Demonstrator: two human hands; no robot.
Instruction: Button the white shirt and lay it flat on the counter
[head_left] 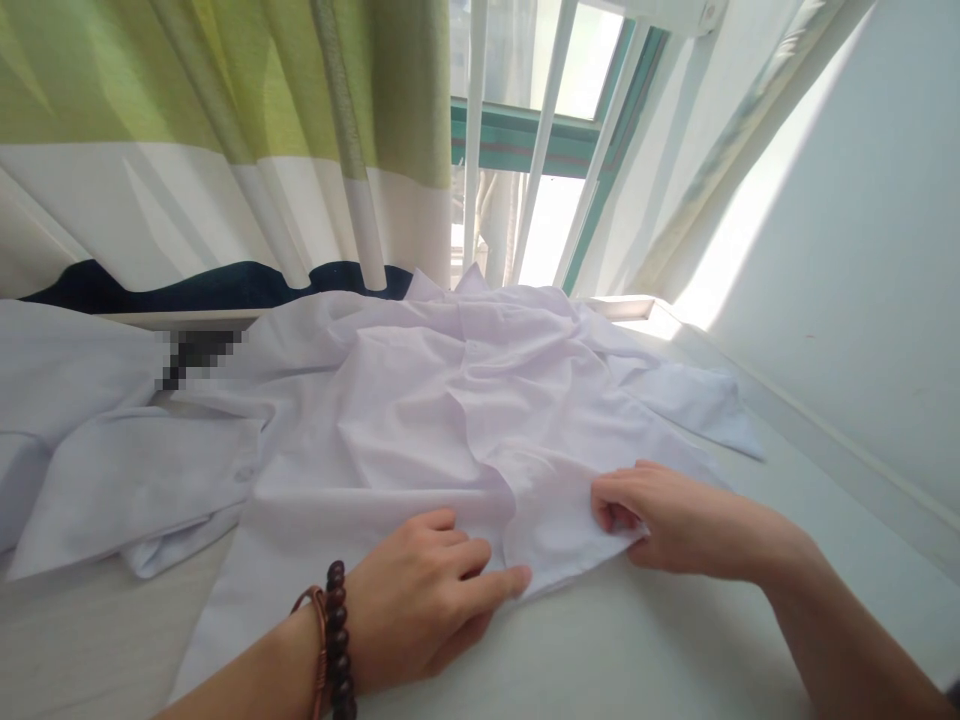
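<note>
A white button-up shirt [420, 410] lies spread with its front up, collar at the far end and hem toward me. Its cloth is wrinkled along the button placket. My left hand [424, 590], with a dark bead bracelet [339, 640] and a copper-coloured bangle on the wrist, is on the lower front. Its index finger stretches along the hem while the other fingers curl onto the cloth; the thumb is mostly hidden. Farther right, the curled fingers and thumb of my right hand [667, 520] pinch the hem's corner.
More white cloth [82, 380] lies at the left, beside a sleeve with a buttoned cuff. Behind the shirt hang a green and white curtain [225, 110] and white window bars [544, 130]. A pale wall [862, 270] borders the surface on the right.
</note>
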